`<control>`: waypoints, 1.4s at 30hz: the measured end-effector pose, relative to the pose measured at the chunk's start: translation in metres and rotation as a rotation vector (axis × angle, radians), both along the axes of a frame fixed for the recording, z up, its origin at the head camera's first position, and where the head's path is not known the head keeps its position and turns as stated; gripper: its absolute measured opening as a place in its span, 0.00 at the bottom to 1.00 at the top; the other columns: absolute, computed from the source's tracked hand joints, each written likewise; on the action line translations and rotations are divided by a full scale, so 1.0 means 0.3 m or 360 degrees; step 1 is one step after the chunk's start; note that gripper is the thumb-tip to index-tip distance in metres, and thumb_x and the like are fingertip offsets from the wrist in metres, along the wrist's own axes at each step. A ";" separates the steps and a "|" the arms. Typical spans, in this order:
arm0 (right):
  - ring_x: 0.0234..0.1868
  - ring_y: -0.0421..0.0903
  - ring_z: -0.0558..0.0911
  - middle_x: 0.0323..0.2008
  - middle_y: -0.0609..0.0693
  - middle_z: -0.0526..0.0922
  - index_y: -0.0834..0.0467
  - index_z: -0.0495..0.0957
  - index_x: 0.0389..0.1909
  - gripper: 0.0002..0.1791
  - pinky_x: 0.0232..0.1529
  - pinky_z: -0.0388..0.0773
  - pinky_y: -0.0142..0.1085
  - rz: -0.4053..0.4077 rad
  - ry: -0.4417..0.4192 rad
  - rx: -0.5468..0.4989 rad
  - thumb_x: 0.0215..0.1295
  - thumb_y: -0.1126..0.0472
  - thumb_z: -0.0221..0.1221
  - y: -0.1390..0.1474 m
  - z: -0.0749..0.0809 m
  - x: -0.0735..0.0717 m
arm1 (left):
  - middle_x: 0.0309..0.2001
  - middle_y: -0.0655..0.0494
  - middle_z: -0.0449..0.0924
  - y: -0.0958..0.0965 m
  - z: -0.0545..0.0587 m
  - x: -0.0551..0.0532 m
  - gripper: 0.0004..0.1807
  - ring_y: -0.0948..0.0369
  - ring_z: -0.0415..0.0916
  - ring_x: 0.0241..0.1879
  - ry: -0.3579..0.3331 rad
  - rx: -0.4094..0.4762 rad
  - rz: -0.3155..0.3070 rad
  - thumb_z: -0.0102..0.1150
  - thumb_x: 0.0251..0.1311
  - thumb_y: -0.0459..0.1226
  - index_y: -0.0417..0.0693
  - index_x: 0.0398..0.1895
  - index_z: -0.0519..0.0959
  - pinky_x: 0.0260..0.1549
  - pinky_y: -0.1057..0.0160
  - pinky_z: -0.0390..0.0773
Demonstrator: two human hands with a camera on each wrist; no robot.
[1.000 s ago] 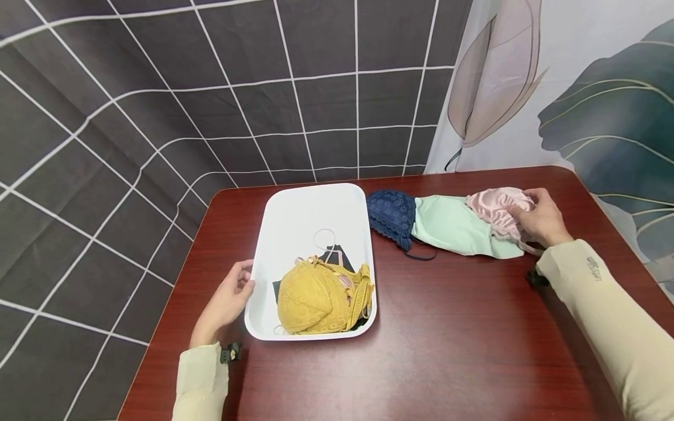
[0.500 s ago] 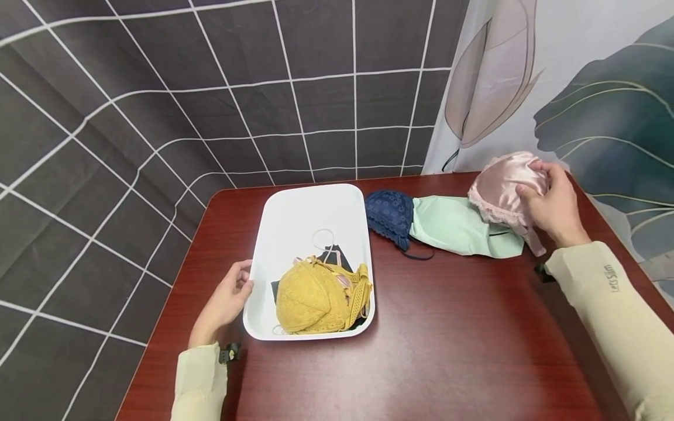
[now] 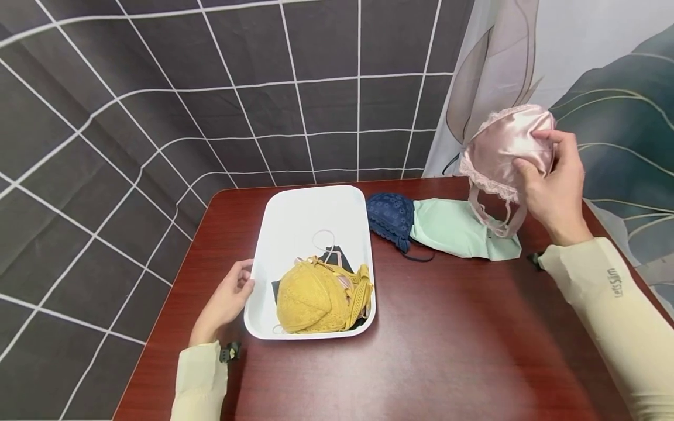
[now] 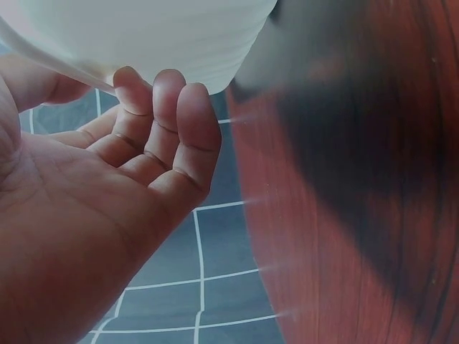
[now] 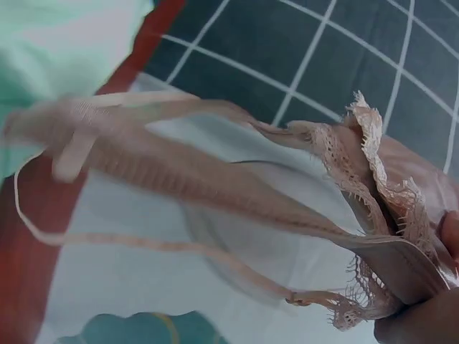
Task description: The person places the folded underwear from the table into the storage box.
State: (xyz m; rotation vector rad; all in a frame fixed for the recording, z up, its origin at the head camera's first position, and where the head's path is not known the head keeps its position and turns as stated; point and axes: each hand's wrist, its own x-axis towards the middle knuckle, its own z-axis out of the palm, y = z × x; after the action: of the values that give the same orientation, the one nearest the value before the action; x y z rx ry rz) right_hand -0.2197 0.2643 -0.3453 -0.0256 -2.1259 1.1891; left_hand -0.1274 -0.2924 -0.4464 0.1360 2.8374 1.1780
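Right hand (image 3: 553, 178) pinches the pink satin bra (image 3: 505, 149) aloft so its straps hang free, while left hand (image 3: 226, 304), fingers relaxed, steadies the white tray (image 3: 310, 210) rim.

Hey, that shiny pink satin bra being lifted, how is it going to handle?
The pink satin bra probably feels light: the right hand lifts it alone. Its straps dangle limp, so they are likely floppy and may snag. The glossy fabric looks slippery.

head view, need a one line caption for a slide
Right hand lifts a pink satin bra above the table while the left hand touches the white tray.
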 end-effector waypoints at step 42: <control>0.52 0.50 0.71 0.50 0.61 0.68 0.65 0.63 0.55 0.25 0.53 0.68 0.41 0.1382 0.0657 -0.0005 0.57 0.78 0.57 -0.796 0.015 -0.077 | 0.40 0.45 0.71 0.002 -0.010 0.007 0.25 0.51 0.72 0.39 0.0026 -0.0017 0.0041 0.47 0.66 0.29 0.37 0.66 0.60 0.36 0.55 0.74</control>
State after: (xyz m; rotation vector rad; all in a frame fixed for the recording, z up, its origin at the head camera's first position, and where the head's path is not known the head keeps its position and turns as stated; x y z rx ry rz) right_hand -0.2428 0.0255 -0.3408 1.1374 -1.7741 1.4862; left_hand -0.1253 -0.2919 -0.4493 0.1091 2.8675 1.1717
